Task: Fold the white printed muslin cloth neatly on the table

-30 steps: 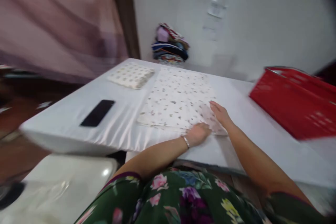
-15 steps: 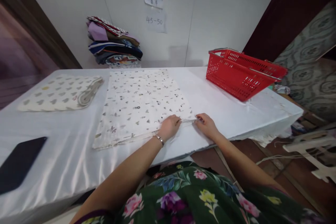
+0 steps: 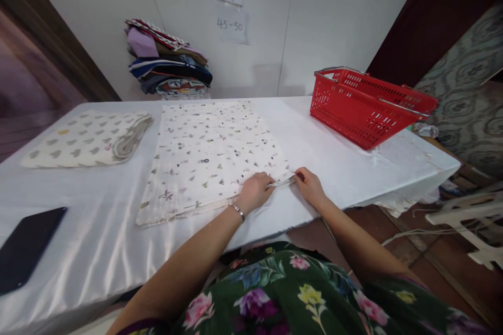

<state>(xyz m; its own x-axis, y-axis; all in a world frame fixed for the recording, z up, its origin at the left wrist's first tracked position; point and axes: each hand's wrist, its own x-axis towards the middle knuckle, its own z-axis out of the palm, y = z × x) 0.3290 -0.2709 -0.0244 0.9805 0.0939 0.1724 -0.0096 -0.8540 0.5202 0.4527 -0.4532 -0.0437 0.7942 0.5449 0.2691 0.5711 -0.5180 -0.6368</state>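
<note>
A white cloth (image 3: 212, 152) printed with small plants and figures lies folded flat in layers on the table. My left hand (image 3: 256, 191) is closed on its near edge, a little left of the near right corner. At that corner my right hand (image 3: 309, 186) pinches the cloth between thumb and fingers. A short stretch of the layered edge runs between the two hands, slightly raised. The fingertips of my left hand are partly hidden by the hand itself.
A folded cream cloth with grey prints (image 3: 88, 138) lies left, near a dark tablet (image 3: 29, 246). A stack of folded fabrics (image 3: 168, 63) stands against the wall. At right is a red basket (image 3: 365, 112) on the white-covered table (image 3: 291, 125); a white plastic stool (image 3: 471, 220) stands beyond.
My right hand has pulled the corner slightly, and the edge between my hands lies broader and flatter. Both hands keep their hold; the view has shifted a little.
</note>
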